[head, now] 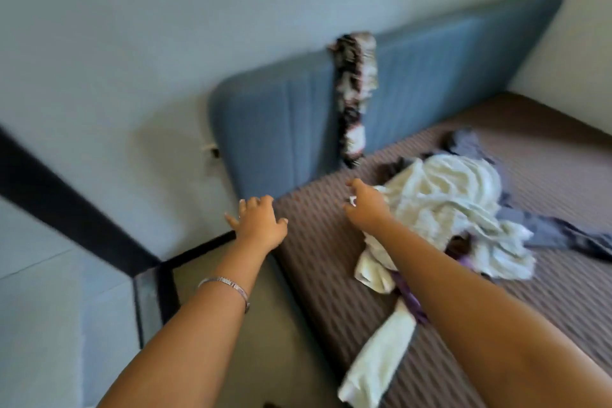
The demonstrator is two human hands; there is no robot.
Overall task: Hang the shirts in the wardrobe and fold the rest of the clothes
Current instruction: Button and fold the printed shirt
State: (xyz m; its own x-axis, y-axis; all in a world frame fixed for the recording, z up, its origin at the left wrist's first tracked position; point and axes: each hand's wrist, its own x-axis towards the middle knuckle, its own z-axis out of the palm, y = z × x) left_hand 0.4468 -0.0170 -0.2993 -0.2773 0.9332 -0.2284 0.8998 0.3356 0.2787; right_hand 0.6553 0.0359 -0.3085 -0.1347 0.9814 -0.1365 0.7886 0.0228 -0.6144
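A heap of clothes lies on the brown striped bed [331,242]: a pale cream garment [447,205] on top, a grey garment [556,235] under it to the right, a purple piece [410,298] below. A black-and-white patterned garment [356,89] hangs over the blue headboard [281,129]. My left hand [260,223] hovers over the bed's near corner, fingers spread, holding nothing. My right hand [366,207] is at the left edge of the cream garment with fingers loosely curled; the frame is blurred and no grip shows.
A pale wall stands behind the headboard, with a dark skirting band [66,202] running to the corner. A strip of floor [251,325] runs along the bed's left side. The bed's right part is bare sheet.
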